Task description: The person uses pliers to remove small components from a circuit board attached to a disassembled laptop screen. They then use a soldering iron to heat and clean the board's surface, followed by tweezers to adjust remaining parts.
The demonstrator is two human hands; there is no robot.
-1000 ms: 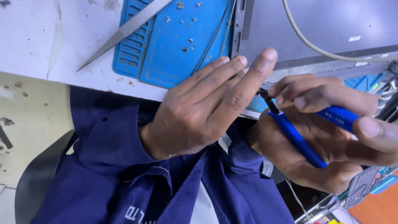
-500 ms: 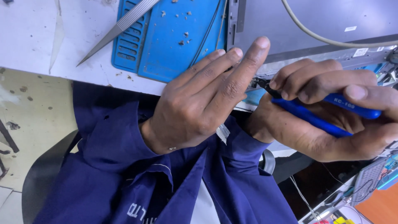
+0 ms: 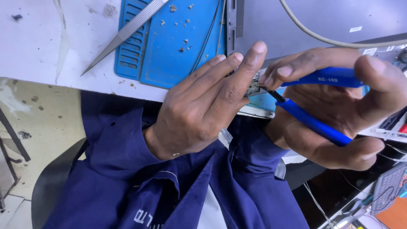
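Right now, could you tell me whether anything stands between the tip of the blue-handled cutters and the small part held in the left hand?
Nothing visible does: the blue-handled cutters in the right hand reach straight to the small part at the left hand fingertips.

Two hands are shown: the left hand [image 3: 203,114] and the right hand [image 3: 339,114]. One pair of blue-handled cutters [image 3: 318,99], one metal tweezers [image 3: 127,32], one blue mat [image 3: 178,42] and one grey cable [image 3: 335,40] are counted.
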